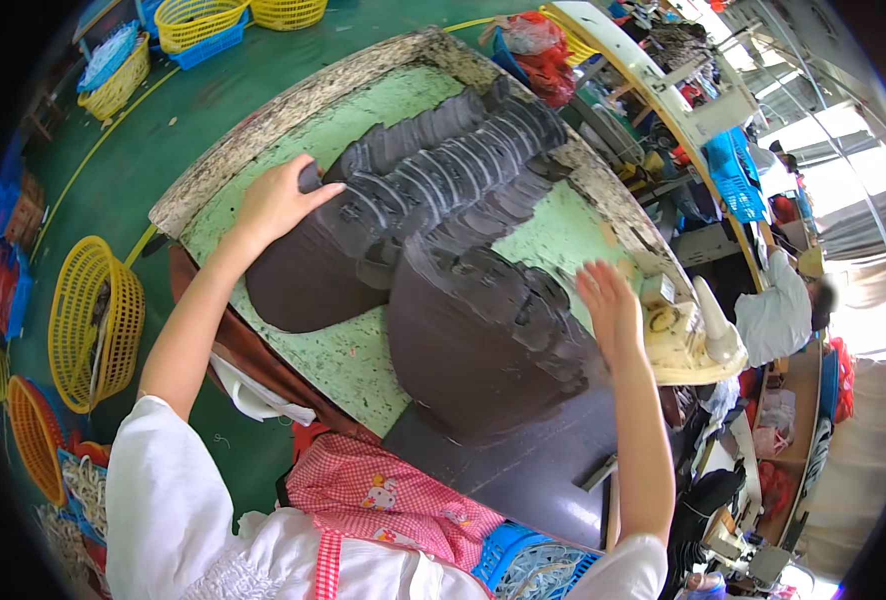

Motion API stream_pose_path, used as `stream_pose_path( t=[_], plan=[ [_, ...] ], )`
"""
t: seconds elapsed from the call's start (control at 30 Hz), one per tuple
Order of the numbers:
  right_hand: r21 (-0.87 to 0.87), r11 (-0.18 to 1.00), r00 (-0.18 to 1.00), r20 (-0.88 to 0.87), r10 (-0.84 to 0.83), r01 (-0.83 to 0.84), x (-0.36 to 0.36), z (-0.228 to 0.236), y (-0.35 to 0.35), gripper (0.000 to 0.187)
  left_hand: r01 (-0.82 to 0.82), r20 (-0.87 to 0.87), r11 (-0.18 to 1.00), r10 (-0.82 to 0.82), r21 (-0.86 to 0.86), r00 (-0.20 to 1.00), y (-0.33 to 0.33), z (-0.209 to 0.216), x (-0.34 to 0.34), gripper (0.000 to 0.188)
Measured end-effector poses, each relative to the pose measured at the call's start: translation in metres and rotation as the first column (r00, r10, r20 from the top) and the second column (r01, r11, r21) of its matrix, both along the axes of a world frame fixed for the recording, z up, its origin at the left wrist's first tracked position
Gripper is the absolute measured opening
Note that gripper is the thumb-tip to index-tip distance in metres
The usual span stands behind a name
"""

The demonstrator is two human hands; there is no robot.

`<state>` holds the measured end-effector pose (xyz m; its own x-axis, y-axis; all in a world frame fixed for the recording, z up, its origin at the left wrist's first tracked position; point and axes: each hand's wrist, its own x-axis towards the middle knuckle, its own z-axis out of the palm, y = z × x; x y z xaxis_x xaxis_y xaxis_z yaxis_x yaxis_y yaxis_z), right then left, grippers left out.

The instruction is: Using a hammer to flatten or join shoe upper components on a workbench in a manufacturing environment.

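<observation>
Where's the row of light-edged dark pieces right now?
Head view, upper middle: the row of light-edged dark pieces lies across the green tabletop, running from beside the left hand up and right toward the table's speckled rim.

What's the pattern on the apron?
The apron is red-and-white check, with small cartoon figures; best in head view.

We have overlapping sheets [463, 350] on the table [328, 370] before us, a basket [123, 325] on the floor [213, 95] to our left, another person [778, 312] to our right.
</observation>
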<state>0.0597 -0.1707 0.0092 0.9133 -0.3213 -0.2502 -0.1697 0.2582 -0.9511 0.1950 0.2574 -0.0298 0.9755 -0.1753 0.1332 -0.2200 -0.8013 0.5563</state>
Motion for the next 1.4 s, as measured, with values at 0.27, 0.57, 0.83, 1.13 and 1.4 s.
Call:
stream_pose_path(
  t=[0.27,0.57,0.83,1.13,1.4],
  plan=[
    [-0.382,0.913,0.983,-0.057,-0.176,0.141,0.176,-0.037,0.012,0.060,0.128,0.016,0.844,-0.141,-0.520,0.990,-0.001,-0.016,0.045,0.025],
    [-0.909,0.387,0.969,0.060,-0.241,0.153,0.187,-0.068,-0.042,0.035,0.102,-0.020,0.920,-0.118,-0.379,0.993,-0.029,-0.013,0.045,0.052],
    [-0.630,0.772,0.984,-0.063,-0.166,0.090,0.210,-0.062,-0.003,0.060,0.210,0.076,0.902,-0.196,-0.376,0.978,-0.046,-0.018,0.061,0.057],
    [0.104,0.952,0.958,0.038,0.285,-0.287,0.179,-0.021,0.072,0.055,0.187,-0.116,0.861,-0.272,-0.472,0.955,-0.029,-0.008,0.063,0.033],
    [-0.057,0.998,0.794,0.605,0.057,-0.029,0.164,0.052,0.113,0.049,0.209,0.129,0.905,-0.173,-0.369,0.976,0.020,0.071,0.099,0.041]
  ],
)
